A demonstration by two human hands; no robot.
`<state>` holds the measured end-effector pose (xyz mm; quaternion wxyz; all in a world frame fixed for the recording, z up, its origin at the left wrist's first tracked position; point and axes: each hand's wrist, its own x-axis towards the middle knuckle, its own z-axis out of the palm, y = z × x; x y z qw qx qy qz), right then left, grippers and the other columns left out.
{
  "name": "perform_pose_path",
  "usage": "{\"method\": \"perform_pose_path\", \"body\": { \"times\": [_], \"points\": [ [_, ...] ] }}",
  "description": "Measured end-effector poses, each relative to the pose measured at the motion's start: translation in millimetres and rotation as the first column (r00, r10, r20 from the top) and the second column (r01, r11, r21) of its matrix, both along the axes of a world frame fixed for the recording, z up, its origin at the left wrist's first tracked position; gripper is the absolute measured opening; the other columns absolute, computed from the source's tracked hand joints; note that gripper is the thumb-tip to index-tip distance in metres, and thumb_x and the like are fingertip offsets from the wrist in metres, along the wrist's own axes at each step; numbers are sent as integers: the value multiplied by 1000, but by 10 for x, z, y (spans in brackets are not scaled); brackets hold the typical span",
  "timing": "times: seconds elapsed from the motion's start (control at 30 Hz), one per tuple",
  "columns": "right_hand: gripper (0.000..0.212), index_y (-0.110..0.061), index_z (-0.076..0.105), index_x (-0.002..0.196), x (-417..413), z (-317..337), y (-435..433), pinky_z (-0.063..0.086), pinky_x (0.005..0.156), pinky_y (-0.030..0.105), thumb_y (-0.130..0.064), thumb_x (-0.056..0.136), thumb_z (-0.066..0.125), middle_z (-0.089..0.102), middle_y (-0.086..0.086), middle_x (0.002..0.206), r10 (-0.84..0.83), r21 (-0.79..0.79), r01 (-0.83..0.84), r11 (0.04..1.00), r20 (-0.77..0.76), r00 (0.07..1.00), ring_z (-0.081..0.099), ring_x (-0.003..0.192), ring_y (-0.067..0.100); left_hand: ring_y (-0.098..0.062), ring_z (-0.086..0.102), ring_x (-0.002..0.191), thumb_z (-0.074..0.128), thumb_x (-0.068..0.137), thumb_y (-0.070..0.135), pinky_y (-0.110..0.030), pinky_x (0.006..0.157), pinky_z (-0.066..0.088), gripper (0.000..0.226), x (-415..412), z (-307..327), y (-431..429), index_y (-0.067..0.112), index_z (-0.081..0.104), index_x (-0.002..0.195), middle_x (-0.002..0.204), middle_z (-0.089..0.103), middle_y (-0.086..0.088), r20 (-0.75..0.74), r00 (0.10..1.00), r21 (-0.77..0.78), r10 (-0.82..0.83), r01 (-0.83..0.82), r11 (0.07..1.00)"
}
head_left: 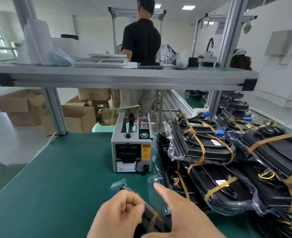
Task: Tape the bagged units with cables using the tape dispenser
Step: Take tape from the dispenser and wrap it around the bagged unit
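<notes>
Broadly, a green-topped bench [64, 169] fills the lower view, with an aluminium-framed shelf [124, 78] running across above it. On the right half of the bench lies a stack of bagged units [219, 152]: black, flat housings in clear plastic, each with coloured wires and bound by brown tape bands, overlapping one another in tilted layers. Behind the shelf a person in a black shirt [141, 40] stands with their back turned. Open cardboard boxes [21, 105] sit on the floor to the left, beyond the bench edge. The tape dispenser [131, 148], a grey box with a black control panel and a yellow warning label, stands upright near the middle of the bench, just left of the stack.

At the near edge, one bagged unit [152, 219] lies between the two hands, its clear bag end [119, 185] pointing toward the dispenser and a brown tape band [153, 222] crossing it. The left hand [121, 213] is blurred, its fingers curled and gripping the unit's left side. The right hand [184, 208] rests over the unit's right side with the forefinger [160, 188] straight; its other fingers are hidden, so whether it grasps cannot be told.
</notes>
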<state>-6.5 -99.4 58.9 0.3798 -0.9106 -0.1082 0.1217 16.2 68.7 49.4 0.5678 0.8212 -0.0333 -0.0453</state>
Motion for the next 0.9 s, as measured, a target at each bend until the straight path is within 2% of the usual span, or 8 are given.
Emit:
{"method": "perform_pose_path", "body": {
  "times": [0.1, 0.2, 0.33, 0.43, 0.57, 0.7, 0.77, 0.9],
  "points": [
    [69, -41, -5, 156, 109, -166, 56, 16, 121, 18, -34, 106, 42, 11, -18, 165, -40, 91, 43, 995, -31, 999, 20, 149, 2, -10, 39, 38, 69, 81, 18, -14, 42, 34, 15, 310, 84, 202, 16, 73, 66, 57, 65, -2, 16, 993, -265, 113, -105, 959],
    [68, -52, 11, 153, 163, -211, 165, 23, 115, 17, -42, 100, 53, 45, -8, 153, -42, 49, 48, 998, -104, 994, 42, 139, 6, -10, 33, 44, 68, 87, 25, -15, 40, 29, 16, 739, 37, 370, 13, 75, 80, 61, 59, 2, -26, 959, -405, 281, -267, 874],
    [75, -48, 18, 150, 247, -47, 58, 29, 105, 7, -54, 91, 63, 54, -20, 134, -152, -41, 148, 988, -122, 981, 50, 125, 0, -7, 38, 46, 70, 89, 17, -17, 39, 27, 8, 1334, -119, 245, 10, 70, 86, 64, 57, 3, -331, 903, -411, 275, -400, 819],
    [73, -44, 18, 152, 273, -14, -85, 30, 113, 18, -51, 93, 61, 50, -17, 139, -209, -28, 207, 978, -135, 969, 47, 130, 5, -4, 39, 39, 67, 93, 20, -15, 33, 26, 13, 1569, -246, 66, 13, 66, 82, 60, 55, 5, -502, 851, -458, 156, -415, 786],
    [72, -53, 19, 146, 267, -121, -133, 32, 100, 4, -58, 89, 63, 56, -25, 120, -194, -82, 185, 979, -118, 974, 51, 118, -6, 0, 42, 34, 67, 95, 24, -13, 33, 25, 19, 1722, -277, -96, 15, 61, 79, 56, 51, 7, -595, 797, -485, 106, -460, 744],
    [63, -66, 13, 122, 296, -235, -193, 29, 72, -8, -61, 86, 64, 47, -33, 98, -211, -69, 205, 976, -88, 974, 45, 96, -10, 0, 45, 35, 67, 94, 22, -14, 38, 26, 12, 1795, -260, -185, 17, 60, 86, 58, 51, 8, -640, 759, -479, 116, -513, 712],
    [64, -66, 16, 126, 299, -253, -212, 30, 74, -6, -62, 84, 65, 46, -34, 100, -210, -52, 207, 977, -65, 976, 43, 100, -11, -1, 46, 32, 68, 92, 19, -15, 36, 28, 8, 1822, -273, -227, 18, 60, 94, 58, 53, 7, -663, 736, -479, 134, -556, 680],
    [75, -60, 16, 143, 294, -266, -204, 34, 97, 9, -64, 85, 63, 49, -27, 123, -188, -68, 183, 981, -78, 979, 47, 125, 0, -1, 43, 32, 65, 92, 15, -13, 32, 28, 19, 1880, -296, -328, 19, 54, 107, 61, 52, 6, -682, 711, -522, 171, -637, 568]
  ]
}}
